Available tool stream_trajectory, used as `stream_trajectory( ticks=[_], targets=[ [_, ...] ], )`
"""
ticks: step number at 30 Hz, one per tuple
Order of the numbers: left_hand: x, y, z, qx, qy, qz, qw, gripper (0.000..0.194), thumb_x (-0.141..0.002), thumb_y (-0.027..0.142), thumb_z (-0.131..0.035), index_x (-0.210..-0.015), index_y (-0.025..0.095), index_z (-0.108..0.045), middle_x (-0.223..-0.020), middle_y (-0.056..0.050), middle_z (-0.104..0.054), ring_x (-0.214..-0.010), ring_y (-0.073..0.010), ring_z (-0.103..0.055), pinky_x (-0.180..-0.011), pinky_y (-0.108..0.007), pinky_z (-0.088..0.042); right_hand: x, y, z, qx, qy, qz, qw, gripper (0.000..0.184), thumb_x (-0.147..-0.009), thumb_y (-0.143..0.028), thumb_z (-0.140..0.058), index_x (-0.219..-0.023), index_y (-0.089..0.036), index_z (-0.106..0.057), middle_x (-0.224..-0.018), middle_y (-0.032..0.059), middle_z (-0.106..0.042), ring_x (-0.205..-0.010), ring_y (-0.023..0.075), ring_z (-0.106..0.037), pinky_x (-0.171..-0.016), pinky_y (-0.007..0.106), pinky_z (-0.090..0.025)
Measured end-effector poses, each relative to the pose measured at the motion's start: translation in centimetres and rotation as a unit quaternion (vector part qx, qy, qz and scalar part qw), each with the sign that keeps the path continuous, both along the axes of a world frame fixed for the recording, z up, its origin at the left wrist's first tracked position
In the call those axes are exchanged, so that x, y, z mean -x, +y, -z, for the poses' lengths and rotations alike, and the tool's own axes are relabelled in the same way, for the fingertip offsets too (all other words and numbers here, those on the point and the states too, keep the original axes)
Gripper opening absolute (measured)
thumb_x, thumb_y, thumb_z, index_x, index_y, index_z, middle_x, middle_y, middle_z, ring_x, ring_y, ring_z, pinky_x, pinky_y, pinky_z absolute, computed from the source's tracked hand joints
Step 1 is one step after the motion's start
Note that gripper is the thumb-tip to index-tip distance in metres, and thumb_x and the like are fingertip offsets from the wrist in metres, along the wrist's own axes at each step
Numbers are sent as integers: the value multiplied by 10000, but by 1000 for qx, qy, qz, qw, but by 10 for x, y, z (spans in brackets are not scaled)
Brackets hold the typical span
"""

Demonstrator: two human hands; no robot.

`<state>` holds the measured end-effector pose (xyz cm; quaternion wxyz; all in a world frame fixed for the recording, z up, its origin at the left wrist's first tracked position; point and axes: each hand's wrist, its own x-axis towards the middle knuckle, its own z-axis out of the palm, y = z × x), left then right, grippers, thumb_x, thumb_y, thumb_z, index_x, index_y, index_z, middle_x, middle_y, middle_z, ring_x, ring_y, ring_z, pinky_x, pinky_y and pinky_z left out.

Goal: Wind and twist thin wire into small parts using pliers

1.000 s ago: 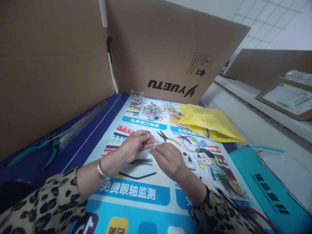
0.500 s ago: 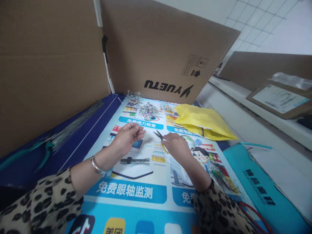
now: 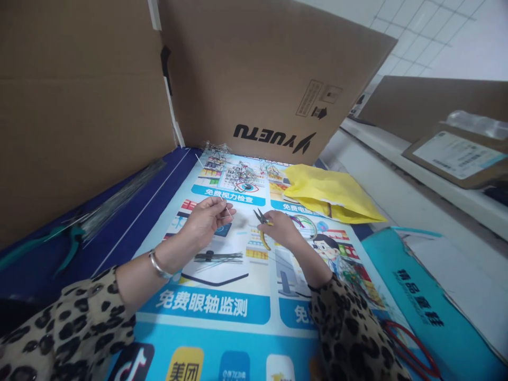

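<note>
My left hand pinches a short, thin piece of wire between thumb and fingertips. To its right, my right hand grips small pliers with a yellow handle; their jaws are parted and point up and left, apart from the wire. Below my left hand lies a small bundle of straight wires with a dark tie. Tangled bits of wire sit on the printed sheet beyond both hands. Just past my right hand is a loose ring of coloured wire.
Cardboard walls rise at the back and left. A long wire bundle and teal-handled pliers lie on the left. At right are a yellow pouch, a teal box and a looped red item.
My right hand has turned slightly, so more of the yellow handle shows and the pliers' jaws sit a little farther right. The wire in my left hand shows more clearly. The view has shifted slightly.
</note>
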<state>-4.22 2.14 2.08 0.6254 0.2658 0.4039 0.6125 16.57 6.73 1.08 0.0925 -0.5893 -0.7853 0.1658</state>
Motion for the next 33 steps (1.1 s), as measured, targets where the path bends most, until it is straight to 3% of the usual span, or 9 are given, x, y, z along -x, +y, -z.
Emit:
stream_trajectory(
  ticks=[6, 11, 13, 16, 19, 24, 27, 29, 33],
  targets=[
    [1, 0, 2, -2, 4, 0, 1000, 53, -767, 116, -586, -755, 128, -536, -772, -46, -631, -676, -126, -641, -562, -207, -536, -4, -6, -3, 117, 184, -1, 976, 205, -662, -347, -633, -779, -186, -582, -609, -35, -547, -540, 108, -493, -470, 209, -321],
    [2, 1, 4, -11, 0, 5, 1000, 65, -758, 119, -603, -763, 130, -539, -779, -48, -640, -686, -130, -644, -567, -213, -536, -2, -10, -7, 118, 323, 3, 939, 201, -674, -330, -640, -757, -188, -525, -599, -45, -545, -530, 101, -505, -494, 217, -387],
    [2, 1, 4, -9, -6, 3, 1000, 67, -754, 119, -607, -758, 128, -541, -775, -50, -642, -679, -130, -644, -563, -217, -535, -1, -12, -10, 142, 407, 6, 902, 226, -684, -337, -651, -763, -190, -500, -673, -21, -599, -604, 121, -570, -569, 252, -451],
    [1, 0, 2, -3, -12, 1, 1000, 64, -751, 116, -606, -748, 125, -543, -764, -50, -642, -665, -128, -641, -559, -220, -536, 1, -15, -15, 221, 545, 12, 809, 267, -716, -365, -649, -798, -194, -461, -872, 45, -660, -746, 165, -639, -681, 335, -497],
    [0, -1, 0, 2, -13, 3, 1000, 53, -754, 111, -598, -746, 123, -547, -741, -46, -637, -659, -127, -638, -550, -218, -536, 2, -15, -13, 267, 630, 23, 729, 260, -726, -356, -650, -797, -194, -460, -893, 68, -672, -796, 201, -656, -736, 395, -497],
    [0, -2, 1, -2, -10, 13, 1000, 47, -761, 126, -594, -747, 121, -549, -738, -47, -635, -654, -124, -635, -546, -215, -536, 1, -10, -1, 225, 709, 66, 664, 215, -723, -357, -645, -774, -205, -501, -801, 15, -645, -889, 206, -628, -801, 414, -480],
    [0, -2, 3, -8, -13, 20, 1000, 47, -763, 136, -598, -762, 122, -554, -740, -44, -631, -658, -124, -635, -556, -220, -540, 2, -12, -2, 179, 701, 52, 689, 222, -744, -391, -612, -848, -234, -495, -785, -2, -616, -918, 203, -603, -779, 426, -482],
    [1, -1, 4, -9, -18, 19, 1000, 51, -758, 136, -605, -762, 124, -555, -741, -40, -627, -658, -126, -635, -559, -228, -545, 6, -18, -5, 144, 660, 26, 736, 259, -775, -417, -565, -963, -266, -470, -787, -13, -591, -863, 194, -602, -717, 409, -491],
    [2, 1, 3, 0, -28, 4, 1000, 70, -745, 137, -621, -741, 123, -553, -714, -30, -608, -649, -130, -635, -541, -229, -545, 16, -33, -9, -36, 401, -29, 915, 257, -847, -397, -455, -1045, -235, -473, -798, 13, -553, -704, 160, -549, -648, 333, -457]
  ],
)
